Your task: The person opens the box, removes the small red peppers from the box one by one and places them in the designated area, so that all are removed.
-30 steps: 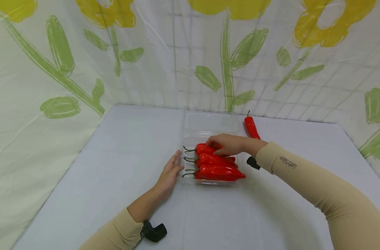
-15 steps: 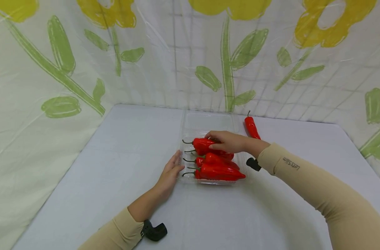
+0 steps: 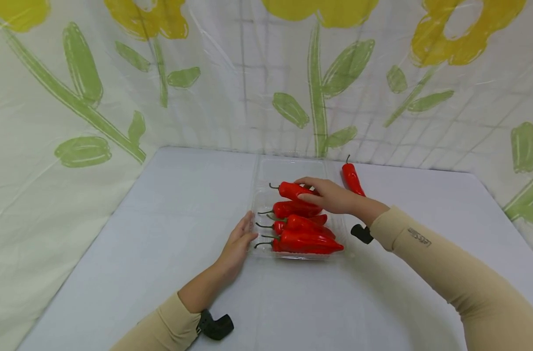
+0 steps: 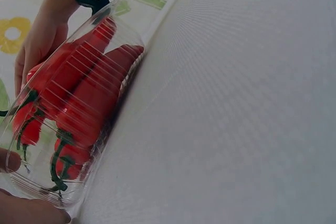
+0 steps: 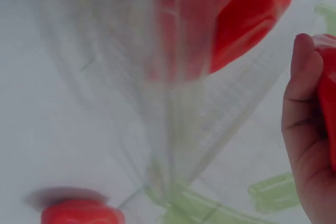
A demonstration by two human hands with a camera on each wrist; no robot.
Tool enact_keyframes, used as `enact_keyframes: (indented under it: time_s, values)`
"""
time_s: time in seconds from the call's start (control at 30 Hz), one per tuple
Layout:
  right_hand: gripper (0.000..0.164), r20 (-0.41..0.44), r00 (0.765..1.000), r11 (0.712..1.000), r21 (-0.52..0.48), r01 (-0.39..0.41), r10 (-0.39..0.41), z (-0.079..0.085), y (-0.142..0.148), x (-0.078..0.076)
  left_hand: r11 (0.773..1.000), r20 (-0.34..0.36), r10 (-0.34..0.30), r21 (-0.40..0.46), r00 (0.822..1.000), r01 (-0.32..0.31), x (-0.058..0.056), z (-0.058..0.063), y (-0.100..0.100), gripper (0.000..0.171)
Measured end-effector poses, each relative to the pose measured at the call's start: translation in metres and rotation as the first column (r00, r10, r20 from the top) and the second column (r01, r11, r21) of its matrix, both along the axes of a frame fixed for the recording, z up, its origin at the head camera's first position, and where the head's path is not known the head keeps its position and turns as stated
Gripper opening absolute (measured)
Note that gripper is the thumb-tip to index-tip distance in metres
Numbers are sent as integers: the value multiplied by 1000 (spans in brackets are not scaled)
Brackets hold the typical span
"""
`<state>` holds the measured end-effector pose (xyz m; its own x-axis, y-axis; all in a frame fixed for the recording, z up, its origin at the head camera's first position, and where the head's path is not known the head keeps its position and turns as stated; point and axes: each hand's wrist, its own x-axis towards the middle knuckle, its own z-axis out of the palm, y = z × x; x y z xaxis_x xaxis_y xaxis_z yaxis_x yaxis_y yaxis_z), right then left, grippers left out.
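In the head view, a clear plastic clamshell box [image 3: 295, 256] lies with its lid [image 3: 293, 169] folded back. Several red peppers [image 3: 308, 241] with green stems lie inside, stems to the left. My right hand [image 3: 330, 196] grips one red pepper [image 3: 286, 190] between thumb and fingers, above the box's far part. In the right wrist view this right hand [image 5: 307, 129] appears at the right edge around the red pepper [image 5: 329, 93]. My left hand [image 3: 236, 246] rests against the box's left end, fingers fairly straight; its fingertips [image 4: 9, 161] touch the clear wall in the left wrist view.
Another red pepper [image 3: 352, 179] lies on the white table [image 3: 196, 195], right of the lid and partly behind the right arm. A curtain [image 3: 231, 97] with yellow flowers hangs along the table's back edge. Dark wrist devices [image 3: 216, 325] are worn on both arms.
My right hand has taken hold of a red pepper among those in the box and lifted it up and away toward the lid. The left hand stays in place.
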<state>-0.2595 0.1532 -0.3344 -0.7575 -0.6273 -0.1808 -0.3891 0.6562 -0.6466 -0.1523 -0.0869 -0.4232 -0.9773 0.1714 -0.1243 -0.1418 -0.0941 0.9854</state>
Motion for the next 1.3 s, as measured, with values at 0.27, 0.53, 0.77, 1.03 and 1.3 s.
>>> enact_keyframes:
  time_s: [0.27, 0.53, 0.77, 1.03, 1.3]
  values:
    - [53, -19, 992, 992, -18, 126, -127, -2, 12, -2, 1000, 4, 4, -25, 1000, -4, 0, 0, 0, 62]
    - [54, -50, 973, 973, -57, 223, -226, -1, 26, -9, 1000, -1, 7, -10, 1000, -7, 0, -1, 0, 62]
    - [47, -68, 964, 964, -95, 249, -256, -3, 37, -11, 1000, 4, 12, -22, 1000, -11, -1, -1, 0, 62]
    - [51, -72, 917, 913, -154, 378, -392, -1, 45, -13, 1000, 9, 20, -7, 1000, -20, -1, -2, 1, 62]
    - [55, -6, 816, 790, -252, 558, -578, -7, 71, -19, 1000, 15, 6, -23, 1000, -6, -1, 0, 0, 61]
